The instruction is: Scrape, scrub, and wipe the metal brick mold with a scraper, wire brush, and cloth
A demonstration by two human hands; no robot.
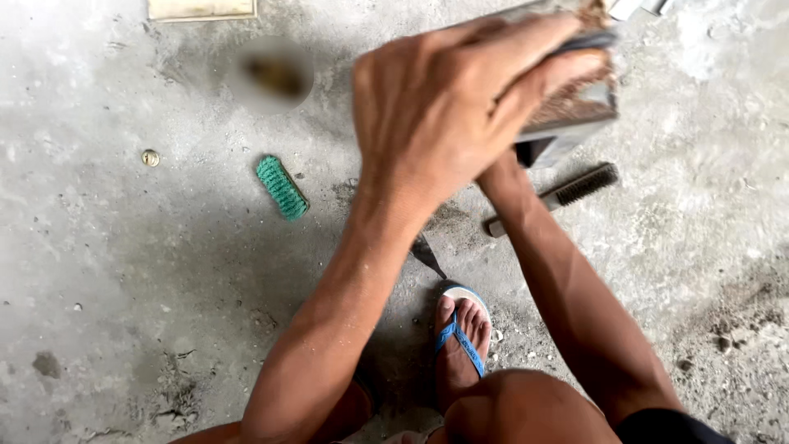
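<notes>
— Down on the concrete floor (123, 247), see that? The left hand (436, 107) lies flat over a grey block (575, 115) with a rusty, crumbly face, fingers (526, 41) together and curled over its top edge.

— And the right hand?

— Hidden beneath the block; can't tell how its fingers sit. I'd say the block is being steadied, held up off the floor above the sandalled foot (460, 337).

— Tools nearby?

— A wire brush (567, 193) lies just beside the right forearm, a green scrubber (282, 187) well apart to the left. My guess: any scrubbing next calls for freeing one hand.
</notes>
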